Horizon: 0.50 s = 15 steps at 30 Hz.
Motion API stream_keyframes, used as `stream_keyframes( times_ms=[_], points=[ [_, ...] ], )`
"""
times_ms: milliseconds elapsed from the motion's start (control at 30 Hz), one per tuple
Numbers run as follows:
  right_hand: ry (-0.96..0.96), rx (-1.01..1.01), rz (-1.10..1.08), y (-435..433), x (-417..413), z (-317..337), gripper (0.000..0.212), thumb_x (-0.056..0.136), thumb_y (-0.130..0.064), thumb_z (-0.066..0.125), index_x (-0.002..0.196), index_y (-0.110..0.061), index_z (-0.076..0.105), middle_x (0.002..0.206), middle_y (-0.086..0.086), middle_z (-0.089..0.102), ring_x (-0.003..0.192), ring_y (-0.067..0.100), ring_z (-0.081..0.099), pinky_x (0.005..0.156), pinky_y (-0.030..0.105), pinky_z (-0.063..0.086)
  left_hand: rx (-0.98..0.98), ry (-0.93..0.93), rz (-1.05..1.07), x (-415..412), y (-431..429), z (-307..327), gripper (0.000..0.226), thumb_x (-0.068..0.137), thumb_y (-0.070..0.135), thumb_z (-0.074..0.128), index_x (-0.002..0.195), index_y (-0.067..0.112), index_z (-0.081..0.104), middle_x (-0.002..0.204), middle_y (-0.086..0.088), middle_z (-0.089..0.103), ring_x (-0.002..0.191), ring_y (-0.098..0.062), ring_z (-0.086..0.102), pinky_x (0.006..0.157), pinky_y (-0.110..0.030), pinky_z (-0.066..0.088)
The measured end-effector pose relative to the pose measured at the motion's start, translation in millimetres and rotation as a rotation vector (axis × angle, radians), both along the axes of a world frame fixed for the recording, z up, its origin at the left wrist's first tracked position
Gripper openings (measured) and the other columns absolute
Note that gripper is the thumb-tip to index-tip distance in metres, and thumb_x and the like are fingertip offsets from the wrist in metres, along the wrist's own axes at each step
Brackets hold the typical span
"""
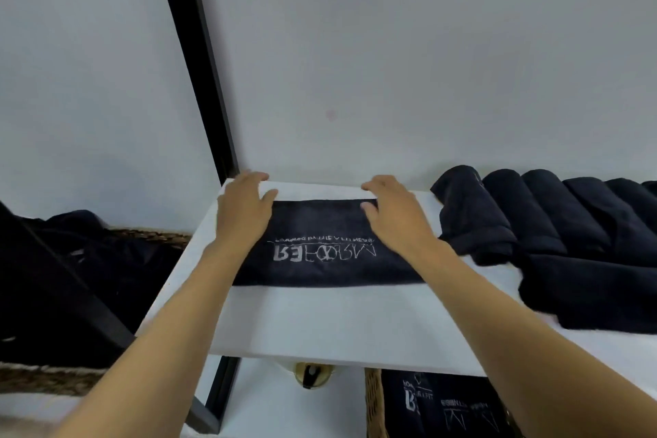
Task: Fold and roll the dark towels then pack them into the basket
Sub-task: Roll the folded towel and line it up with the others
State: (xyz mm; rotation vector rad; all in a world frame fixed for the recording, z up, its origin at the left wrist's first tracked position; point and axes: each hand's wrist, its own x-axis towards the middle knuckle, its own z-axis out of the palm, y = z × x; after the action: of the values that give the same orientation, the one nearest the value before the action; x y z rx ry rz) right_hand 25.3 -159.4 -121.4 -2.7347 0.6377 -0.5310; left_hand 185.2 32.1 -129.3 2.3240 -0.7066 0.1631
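Note:
A dark towel (320, 245) with white lettering lies folded flat on the white table (320, 324), its far edge near the wall. My left hand (243, 210) rests on the towel's far left corner with fingers spread. My right hand (394, 213) rests on the far right corner, fingers slightly bent over the edge. Several rolled dark towels (554, 213) lie side by side at the right of the table. A wicker basket (375, 405) under the table's front edge holds dark towels (448, 405) with white print.
Another wicker basket (149, 235) with a heap of dark towels (89, 260) stands at the left, below table height. A black post (199, 60) runs up the white wall behind the table's left corner. A flat dark towel (586, 295) lies under the rolls.

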Motion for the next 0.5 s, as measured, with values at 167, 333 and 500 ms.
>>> stream_keyframes(
  times_ms=[167, 333, 500],
  points=[
    [0.328, -0.013, 0.19, 31.0, 8.5, -38.2, 0.059, 0.101, -0.057, 0.023, 0.154, -0.032, 0.022, 0.164, -0.005, 0.013, 0.151, 0.016, 0.008, 0.121, 0.044, 0.004, 0.569, 0.007, -0.303, -27.6, 10.0, -31.2, 0.075, 0.09, 0.07, 0.01, 0.156, 0.034, 0.013, 0.165, 0.007, 0.002, 0.152, -0.015, -0.002, 0.122, -0.045, -0.004],
    [0.399, -0.077, 0.012, -15.6, -4.0, -40.5, 0.059, 0.103, -0.052, 0.016, 0.156, -0.026, 0.018, 0.164, -0.001, 0.012, 0.151, 0.02, 0.008, 0.121, 0.047, 0.003, 0.618, -0.005, -0.009, -15.4, 49.3, -25.5, 0.066, 0.097, 0.063, 0.017, 0.155, 0.031, 0.019, 0.165, 0.001, 0.006, 0.151, -0.027, 0.002, 0.119, -0.056, 0.003],
    [0.182, 0.025, 0.189, 8.9, -59.1, -27.9, 0.064, 0.09, -0.069, 0.038, 0.139, -0.032, 0.052, 0.151, -0.009, 0.039, 0.138, 0.015, 0.036, 0.116, 0.042, 0.024, 0.42, -0.024, -0.261, -81.7, 92.2, -26.7, 0.068, 0.081, 0.075, 0.048, 0.141, 0.041, 0.046, 0.159, 0.009, 0.028, 0.15, -0.02, 0.015, 0.121, -0.049, 0.003]
  ],
)
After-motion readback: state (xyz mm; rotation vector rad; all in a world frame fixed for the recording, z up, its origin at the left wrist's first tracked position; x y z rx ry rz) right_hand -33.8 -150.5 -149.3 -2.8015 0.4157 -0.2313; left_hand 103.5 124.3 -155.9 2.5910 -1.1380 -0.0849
